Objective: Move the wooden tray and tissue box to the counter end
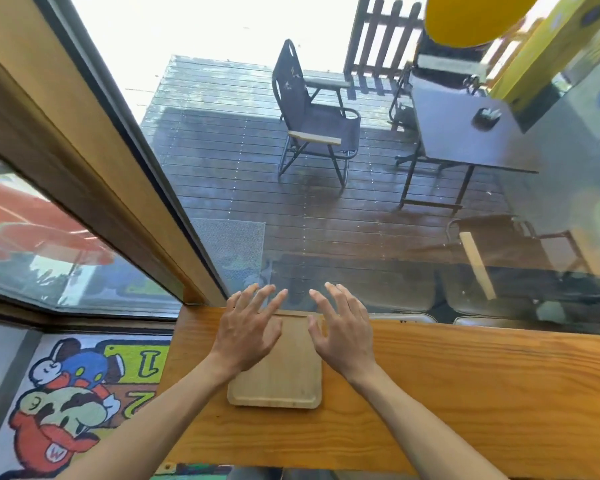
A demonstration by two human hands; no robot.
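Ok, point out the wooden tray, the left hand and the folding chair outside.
wooden tray (281,379): head view, bare middle of its surface.
left hand (248,336): head view, back of the hand.
folding chair (321,128): head view, the seat, seen through the window.

Bright window (326,202) overlooks wet deck (222,161) (folding chair (312,116), dark table (465,133)).

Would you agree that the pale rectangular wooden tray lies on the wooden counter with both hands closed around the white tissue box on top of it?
Not quite: the head view shows no tissue box. The left hand and right hand hover open, fingers spread, over the pale rectangular wooden tray on the wooden counter.
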